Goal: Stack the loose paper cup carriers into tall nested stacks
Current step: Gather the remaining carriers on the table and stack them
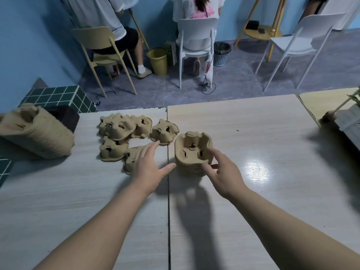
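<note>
A short nested stack of brown pulp cup carriers point(191, 152) stands upright on the table's middle. My right hand point(224, 170) sits at its near right side, thumb and fingers spread and touching its lower edge. My left hand point(149, 166) hovers open just left of the stack, fingers straight, over a loose carrier point(132, 158) that it partly hides. Several loose carriers lie upside down to the left: one point(164, 133) near the seam, one point(113, 150), and a small overlapping heap point(124, 125). A tall nested stack point(39, 131) lies on its side at the far left.
Two pale wooden tabletops point(253, 133) meet at a seam. A dark box point(66, 115) and green tiled block point(58, 96) sit behind the lying stack. A white crate with a plant point(348, 121) is at the right edge. People on chairs sit beyond the table.
</note>
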A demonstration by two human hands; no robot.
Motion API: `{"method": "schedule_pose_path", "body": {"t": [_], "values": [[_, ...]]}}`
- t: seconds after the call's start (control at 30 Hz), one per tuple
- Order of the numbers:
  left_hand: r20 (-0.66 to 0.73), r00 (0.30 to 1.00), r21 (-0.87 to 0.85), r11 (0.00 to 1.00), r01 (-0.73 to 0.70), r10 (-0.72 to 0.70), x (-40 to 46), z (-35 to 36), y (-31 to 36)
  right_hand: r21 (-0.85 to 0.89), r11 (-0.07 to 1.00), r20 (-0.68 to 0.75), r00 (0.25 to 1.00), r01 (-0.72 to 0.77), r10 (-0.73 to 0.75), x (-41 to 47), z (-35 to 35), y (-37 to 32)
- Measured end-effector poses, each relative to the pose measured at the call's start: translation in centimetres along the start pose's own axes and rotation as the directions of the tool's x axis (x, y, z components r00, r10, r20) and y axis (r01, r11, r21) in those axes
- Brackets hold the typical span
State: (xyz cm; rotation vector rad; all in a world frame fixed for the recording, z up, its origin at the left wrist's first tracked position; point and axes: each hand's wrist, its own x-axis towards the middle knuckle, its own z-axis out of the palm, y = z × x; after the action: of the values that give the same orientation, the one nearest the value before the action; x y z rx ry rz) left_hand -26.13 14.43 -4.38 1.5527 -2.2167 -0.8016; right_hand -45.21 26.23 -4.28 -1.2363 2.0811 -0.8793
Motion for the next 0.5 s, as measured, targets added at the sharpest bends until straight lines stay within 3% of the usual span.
{"method": "schedule_pose_path", "body": {"t": [0.2,0.5], "values": [[0.048,0.995,0.220,0.973,0.076,-0.088,2.3,-1.5,-5.4,-0.012,0.998,-0.076,0.996,-0.054,0.053,0.3,1.1,-0.6],[0.214,0.972,0.325,0.945,0.025,-0.100,6.0,-1.3,-9.2,0.001,0.983,-0.161,0.971,-0.181,0.179,0.0,2.8,-2.1]]}}
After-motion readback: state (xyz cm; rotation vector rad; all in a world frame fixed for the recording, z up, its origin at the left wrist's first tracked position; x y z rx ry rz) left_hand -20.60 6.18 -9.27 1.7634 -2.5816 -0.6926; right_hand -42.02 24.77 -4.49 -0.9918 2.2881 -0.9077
